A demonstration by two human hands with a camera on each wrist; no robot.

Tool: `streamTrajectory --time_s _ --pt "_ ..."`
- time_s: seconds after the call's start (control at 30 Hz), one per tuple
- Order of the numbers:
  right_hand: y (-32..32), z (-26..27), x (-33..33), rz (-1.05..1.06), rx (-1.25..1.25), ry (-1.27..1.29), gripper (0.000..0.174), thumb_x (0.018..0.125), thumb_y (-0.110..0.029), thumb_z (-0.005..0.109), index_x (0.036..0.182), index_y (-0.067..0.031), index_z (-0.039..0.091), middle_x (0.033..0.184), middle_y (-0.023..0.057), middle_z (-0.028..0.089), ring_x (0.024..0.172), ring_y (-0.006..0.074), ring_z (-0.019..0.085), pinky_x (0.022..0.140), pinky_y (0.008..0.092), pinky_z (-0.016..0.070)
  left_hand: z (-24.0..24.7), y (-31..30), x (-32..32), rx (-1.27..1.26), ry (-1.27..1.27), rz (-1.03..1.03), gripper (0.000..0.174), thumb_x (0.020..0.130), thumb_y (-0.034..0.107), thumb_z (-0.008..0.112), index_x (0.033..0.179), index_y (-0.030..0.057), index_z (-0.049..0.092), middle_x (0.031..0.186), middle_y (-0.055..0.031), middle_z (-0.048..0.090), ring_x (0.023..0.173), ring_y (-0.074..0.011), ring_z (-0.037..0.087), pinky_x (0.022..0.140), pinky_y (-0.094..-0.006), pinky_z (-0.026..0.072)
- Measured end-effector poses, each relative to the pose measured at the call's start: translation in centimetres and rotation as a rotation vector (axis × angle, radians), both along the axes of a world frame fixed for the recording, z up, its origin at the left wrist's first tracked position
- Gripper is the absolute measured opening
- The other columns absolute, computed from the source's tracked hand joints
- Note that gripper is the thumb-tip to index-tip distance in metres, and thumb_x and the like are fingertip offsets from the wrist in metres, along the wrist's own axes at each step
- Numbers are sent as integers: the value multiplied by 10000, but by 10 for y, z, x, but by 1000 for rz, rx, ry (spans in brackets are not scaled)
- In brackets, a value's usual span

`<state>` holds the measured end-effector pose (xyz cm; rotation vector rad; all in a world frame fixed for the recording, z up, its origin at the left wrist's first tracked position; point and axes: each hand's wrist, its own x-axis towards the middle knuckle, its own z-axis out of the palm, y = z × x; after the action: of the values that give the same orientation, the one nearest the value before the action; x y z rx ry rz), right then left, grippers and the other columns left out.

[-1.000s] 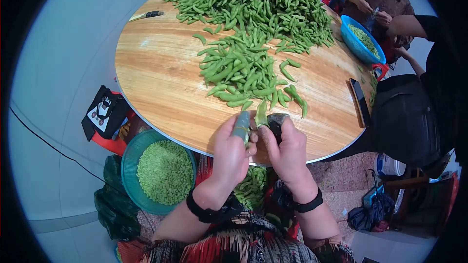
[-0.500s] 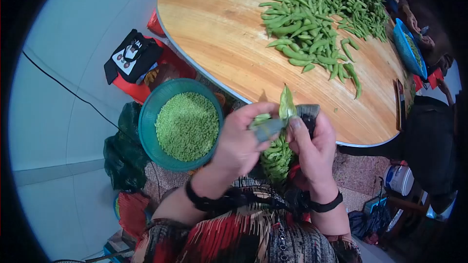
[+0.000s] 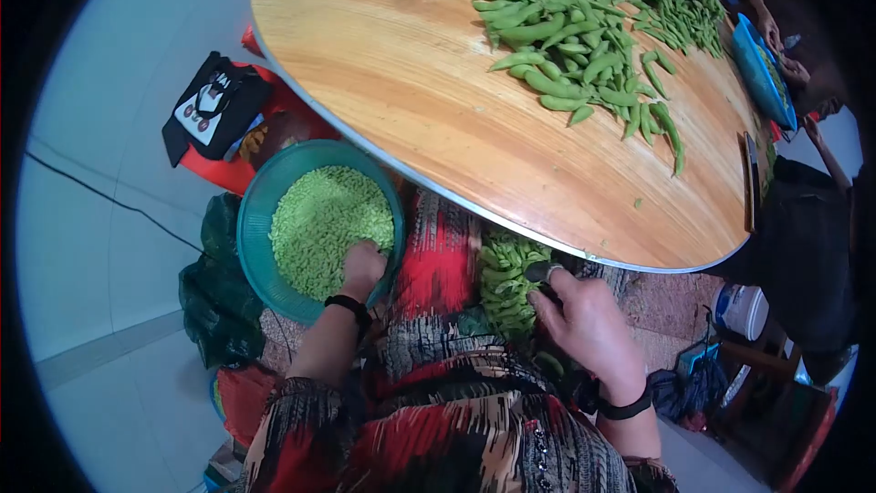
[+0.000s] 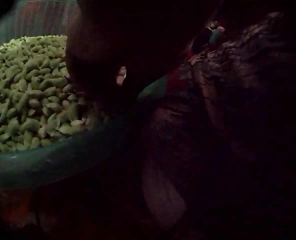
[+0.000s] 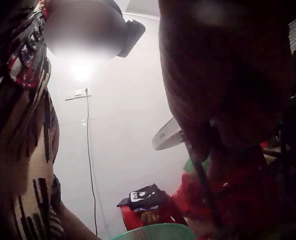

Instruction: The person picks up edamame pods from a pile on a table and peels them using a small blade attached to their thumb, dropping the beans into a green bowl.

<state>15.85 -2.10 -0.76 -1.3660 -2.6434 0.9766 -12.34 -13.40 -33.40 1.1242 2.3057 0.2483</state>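
Note:
In the head view, my left hand [image 3: 365,267] reaches into the teal basket [image 3: 253,260], its fingertips hidden at the shelled green beans [image 3: 319,210]. The left wrist view shows that hand [image 4: 95,60] as a dark shape beside the beans [image 4: 33,95]. Over a heap of green pods and husks [image 3: 511,265] below the table edge is my right hand [image 3: 593,329], a dark cover on one finger; its thumb and that finger stand apart. The right wrist view shows this hand [image 5: 223,75] in deep shadow.
Unshelled pods [image 3: 584,46] lie on the wooden table [image 3: 401,64]. A phone [image 3: 751,183] and a blue basket [image 3: 762,73] are at its right side, near another person. A black bag [image 3: 214,105] rests on a red seat, left of the teal basket.
My hands have moved apart from the pod between them. The left went down left into the teal basket, the right down to the husk heap. The head view has shifted too.

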Motion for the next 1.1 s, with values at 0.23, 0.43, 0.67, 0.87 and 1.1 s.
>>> streamTrajectory --time_s 0.23,0.43,0.67,0.87,1.1 --pt "2 -8 5 49 -8 68 190 825 -157 594 759 5 520 568 221 530 562 401 557 519 457 454 19 -3 8 34 59 40 166 736 137 549 853 45 623 806 -207 630 776 -390 609 686 -471 485" --pt "18 39 22 109 2 312 211 833 -184 598 780 -1 508 607 207 539 578 380 563 533 442 445 30 -24 -20 305 -486 505 165 828 85 514 944 50 626 710 -55 617 614 -182 572 548 -323 451" --pt "119 57 55 -459 565 47 207 791 -150 618 835 39 546 693 236 589 690 386 599 619 469 464 294 39 73 455 -898 -638 196 822 68 601 1014 41 627 859 -54 633 785 -179 603 660 -286 487" --pt "122 31 68 -515 477 74 188 733 -127 629 791 32 546 735 261 594 734 425 581 666 481 460 359 91 130 611 -624 -839 392 725 24 701 1105 53 609 965 -116 621 905 -245 602 743 -317 492" --pt "68 60 67 -461 -444 832 206 812 -153 657 916 18 607 784 -11 594 705 50 514 636 217 445 353 148 179 1172 -156 -767 306 737 -6 669 1039 32 634 803 -102 606 678 -214 584 619 -292 466"
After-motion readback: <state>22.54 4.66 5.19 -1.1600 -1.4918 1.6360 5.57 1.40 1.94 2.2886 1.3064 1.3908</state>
